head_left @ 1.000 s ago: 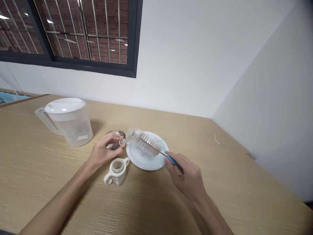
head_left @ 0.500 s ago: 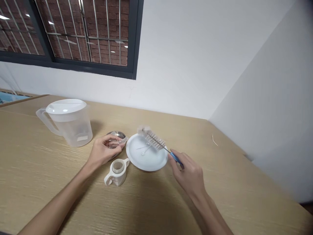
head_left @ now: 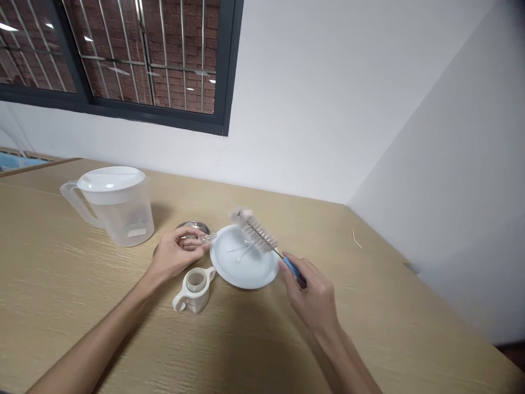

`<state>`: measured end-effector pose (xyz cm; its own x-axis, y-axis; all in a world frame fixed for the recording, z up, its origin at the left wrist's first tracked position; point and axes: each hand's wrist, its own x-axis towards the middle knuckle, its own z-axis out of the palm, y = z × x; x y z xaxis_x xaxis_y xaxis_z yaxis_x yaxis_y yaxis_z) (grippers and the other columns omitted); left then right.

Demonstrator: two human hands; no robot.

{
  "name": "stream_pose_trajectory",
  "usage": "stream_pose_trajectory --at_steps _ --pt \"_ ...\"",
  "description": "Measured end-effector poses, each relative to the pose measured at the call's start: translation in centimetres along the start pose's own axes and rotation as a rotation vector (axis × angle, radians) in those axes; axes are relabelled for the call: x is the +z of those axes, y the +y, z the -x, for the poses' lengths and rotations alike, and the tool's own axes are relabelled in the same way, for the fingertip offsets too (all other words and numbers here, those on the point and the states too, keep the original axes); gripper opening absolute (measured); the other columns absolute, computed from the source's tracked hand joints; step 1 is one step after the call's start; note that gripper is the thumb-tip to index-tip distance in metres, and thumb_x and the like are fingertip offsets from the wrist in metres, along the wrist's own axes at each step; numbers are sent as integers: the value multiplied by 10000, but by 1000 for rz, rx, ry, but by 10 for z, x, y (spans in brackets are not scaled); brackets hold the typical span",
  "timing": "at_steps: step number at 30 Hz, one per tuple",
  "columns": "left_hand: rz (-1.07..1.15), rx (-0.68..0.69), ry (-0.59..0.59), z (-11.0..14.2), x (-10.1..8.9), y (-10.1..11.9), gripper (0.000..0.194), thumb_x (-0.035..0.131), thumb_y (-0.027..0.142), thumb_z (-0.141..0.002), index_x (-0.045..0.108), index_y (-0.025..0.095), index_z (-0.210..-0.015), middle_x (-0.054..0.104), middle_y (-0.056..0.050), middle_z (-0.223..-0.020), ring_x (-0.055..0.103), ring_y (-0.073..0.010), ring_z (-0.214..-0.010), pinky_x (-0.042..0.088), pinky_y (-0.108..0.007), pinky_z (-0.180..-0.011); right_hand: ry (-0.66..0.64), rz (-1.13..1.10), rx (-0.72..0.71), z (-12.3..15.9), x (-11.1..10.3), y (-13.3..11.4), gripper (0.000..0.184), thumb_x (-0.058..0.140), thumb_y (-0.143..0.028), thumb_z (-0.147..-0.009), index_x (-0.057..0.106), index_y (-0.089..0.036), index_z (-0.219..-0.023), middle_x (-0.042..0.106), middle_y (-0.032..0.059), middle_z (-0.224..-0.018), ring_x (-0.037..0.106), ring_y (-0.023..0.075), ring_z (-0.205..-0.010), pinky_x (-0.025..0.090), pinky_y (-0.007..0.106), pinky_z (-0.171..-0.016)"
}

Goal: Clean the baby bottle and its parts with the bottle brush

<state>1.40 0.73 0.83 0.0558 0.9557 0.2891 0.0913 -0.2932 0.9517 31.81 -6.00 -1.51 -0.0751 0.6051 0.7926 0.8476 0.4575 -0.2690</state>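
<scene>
My right hand (head_left: 310,294) grips the blue handle of a white bottle brush (head_left: 256,230), whose bristles hover over the far side of a white plate (head_left: 245,269). Two thin clear pieces lie on that plate. My left hand (head_left: 174,255) is closed round a small clear glass tube (head_left: 206,238), its tip pointing at the plate's left rim. A small white cup with a handle (head_left: 194,288) stands just in front of my left hand. Behind the hand sits a small metal dish (head_left: 193,225).
A clear plastic jug with a white lid (head_left: 113,203) stands at the left on the wooden table (head_left: 254,345). White walls meet in a corner at the back right. A barred window is above left. A thin pale sliver (head_left: 356,238) lies near the right wall.
The brush has been drawn back from the tube's mouth and lifted up and to the right over the plate. My left hand has stayed nearly where it was with the tube.
</scene>
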Motion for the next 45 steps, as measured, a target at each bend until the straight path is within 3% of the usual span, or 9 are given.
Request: stream_pose_trajectory --at_steps 4,8,11,15,19,25,31,37,45 --pt "20 32 15 0 2 0 420 883 349 -621 693 144 -935 795 -128 -929 778 -289 -828 656 -429 -819 -70 10 -86 0 1 -4 241 564 -282 -975 690 -177 -1152 744 67 -879 683 138 -687 499 230 -610" --pt "-62 121 6 -1 -1 -6 428 855 357 -665 702 149 -1006 774 -135 -1039 762 -260 -865 633 -444 -867 -27 132 22 -1 -4 6 269 551 -356 -976 717 -184 -1099 754 71 -900 702 161 -722 500 243 -593" --pt "-163 211 -4 -3 -2 -12 413 823 355 -711 706 178 -1066 746 -120 -1106 732 -222 -856 625 -402 -831 15 55 32 -3 -8 5 242 582 -323 -962 705 -182 -1115 746 71 -910 682 160 -716 515 257 -629" --pt "-279 275 41 -4 -3 -17 441 803 329 -729 691 211 -1139 725 -65 -962 672 -180 -759 594 -328 -713 -12 -44 -83 -3 -7 -9 238 620 -208 -938 674 -178 -1167 712 40 -836 636 125 -662 493 238 -629" --pt "-319 284 71 -4 -2 -19 477 808 350 -711 670 217 -1149 705 -38 -901 626 -156 -667 562 -309 -645 -35 -52 -161 0 -2 -18 247 627 -177 -931 665 -167 -1174 679 19 -772 606 107 -611 446 225 -570" --pt "-342 305 69 -3 -2 -22 492 806 323 -703 657 216 -1160 737 -69 -1043 693 -197 -785 596 -348 -744 -19 101 -231 0 0 -13 242 643 -184 -928 680 -156 -1166 688 11 -782 613 93 -614 425 222 -591" --pt "-389 282 60 -1 -3 -20 527 803 360 -729 633 223 -1209 747 -66 -1075 702 -193 -771 611 -365 -770 44 156 -159 -3 -2 -12 222 647 -187 -930 688 -147 -1145 693 10 -784 613 89 -609 401 229 -570" --pt "-365 257 65 1 -2 -19 546 811 391 -728 631 223 -1214 748 -66 -1091 721 -212 -853 610 -367 -822 -7 109 -230 0 1 -16 235 642 -185 -936 680 -149 -1165 695 6 -786 615 86 -625 410 217 -598" --pt "-409 291 77 0 -4 -15 462 792 342 -745 652 227 -1170 751 -44 -1086 721 -206 -899 602 -344 -825 42 141 -115 -3 -7 -6 205 645 -219 -937 687 -158 -1128 702 10 -818 616 88 -630 406 213 -582"
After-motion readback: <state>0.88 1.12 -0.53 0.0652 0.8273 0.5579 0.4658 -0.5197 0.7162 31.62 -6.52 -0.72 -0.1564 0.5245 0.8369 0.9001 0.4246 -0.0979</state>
